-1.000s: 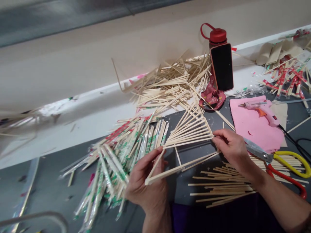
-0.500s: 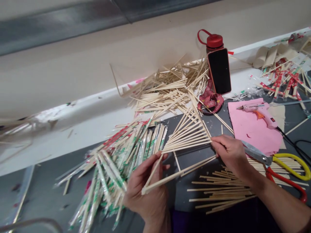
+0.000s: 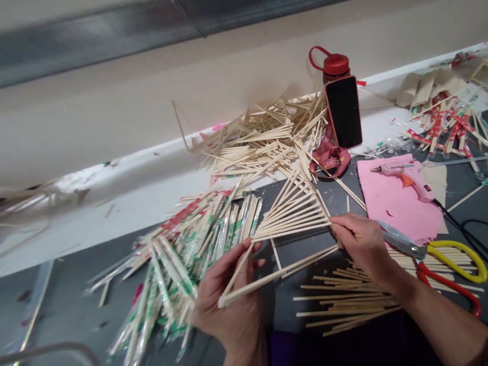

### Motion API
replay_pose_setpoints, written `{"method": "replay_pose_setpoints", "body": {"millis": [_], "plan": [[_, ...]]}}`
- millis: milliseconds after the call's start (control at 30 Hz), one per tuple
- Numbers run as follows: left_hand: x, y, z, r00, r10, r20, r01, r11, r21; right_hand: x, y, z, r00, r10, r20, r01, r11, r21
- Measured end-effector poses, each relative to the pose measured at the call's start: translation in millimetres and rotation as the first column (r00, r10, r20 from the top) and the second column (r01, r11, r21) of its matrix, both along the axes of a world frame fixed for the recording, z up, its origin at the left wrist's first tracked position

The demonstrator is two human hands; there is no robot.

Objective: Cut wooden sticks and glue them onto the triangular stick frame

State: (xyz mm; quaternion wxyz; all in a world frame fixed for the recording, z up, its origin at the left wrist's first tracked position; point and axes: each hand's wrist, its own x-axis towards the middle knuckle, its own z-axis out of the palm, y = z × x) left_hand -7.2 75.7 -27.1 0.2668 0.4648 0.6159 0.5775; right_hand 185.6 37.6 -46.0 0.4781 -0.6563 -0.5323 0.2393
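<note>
Between my two hands is a frame of wooden chopsticks point(image 3: 292, 217), with one face filled by a fan of sticks and another face left as an open outline. My left hand point(image 3: 231, 300) grips its near left corner, thumb and fingers closed round the sticks. On the other side my right hand point(image 3: 360, 241) pinches the right corner. A row of loose chopsticks point(image 3: 343, 305) lies below the frame on the dark table. Scissors point(image 3: 419, 251) with yellow and red handles rest just right of my right hand. Paper-wrapped chopsticks point(image 3: 168, 274) lie beside my left hand.
A pink glue gun point(image 3: 409, 178) lies on a pink cloth point(image 3: 400, 216), its black cord running right. Behind stand a red-capped bottle point(image 3: 335, 63) and a phone point(image 3: 344, 113) leaning on it. A heap of bare chopsticks point(image 3: 263, 137) lies against the wall.
The chopstick frame and my left hand have shifted very slightly left. Both hands keep the same grip, and the other things stay put.
</note>
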Motion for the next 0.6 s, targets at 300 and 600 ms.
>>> {"method": "replay_pose_setpoints", "body": {"millis": [300, 600], "plan": [[2.2, -4.3, 1.1, 0.997, -0.004, 0.076, 0.003, 1.000, 0.008, -0.2, -4.6, 2.6, 1.000, 0.002, 0.008, -0.001, 1.000, -0.025], [-0.6, -5.1, -8.4, 0.987, -0.020, 0.158, 0.007, 0.997, 0.082, -1.3, -8.1, 6.5, 0.999, 0.019, 0.032, -0.017, 0.998, -0.068]]}}
